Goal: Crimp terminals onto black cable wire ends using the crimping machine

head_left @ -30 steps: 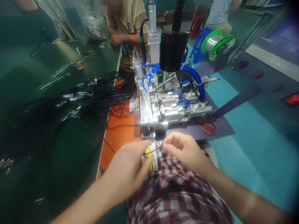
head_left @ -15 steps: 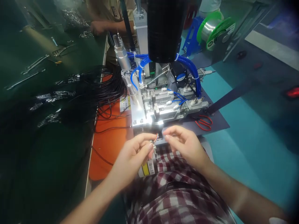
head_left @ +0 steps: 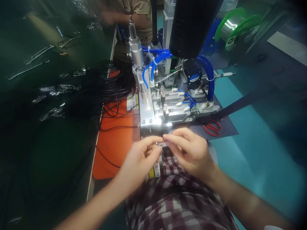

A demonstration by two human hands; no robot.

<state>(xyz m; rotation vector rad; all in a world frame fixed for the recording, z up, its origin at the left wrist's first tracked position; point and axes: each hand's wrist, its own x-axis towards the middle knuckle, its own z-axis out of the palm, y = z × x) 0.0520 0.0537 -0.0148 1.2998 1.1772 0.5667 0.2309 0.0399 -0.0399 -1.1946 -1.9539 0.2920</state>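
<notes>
My left hand (head_left: 141,158) is closed in a pinch on a cable end, from which thin coloured wires (head_left: 164,141) stick out; orange shows most clearly. A small shiny metal piece shows by its fingertips. My right hand (head_left: 193,151) is closed too, thumb and forefinger pinching at the tips of those wires. Both hands meet just in front of the metal machine (head_left: 146,110) with its clamps and blue air tubes (head_left: 208,70). Most of the cable is hidden by my fingers.
Black cables (head_left: 120,81) run in a bundle over the orange board (head_left: 115,153) at left. Red-handled scissors (head_left: 212,127) lie right of the machine. Behind stands a green spool of solder wire (head_left: 229,27). Metal-ended parts (head_left: 57,89) lie on the dark table; a co-worker's sleeve (head_left: 142,8) shows beyond.
My right hand has moved left, from apart to touching the wire tips. The wires, fanned upward before, are now mostly covered by fingers. The view has shifted slightly.
</notes>
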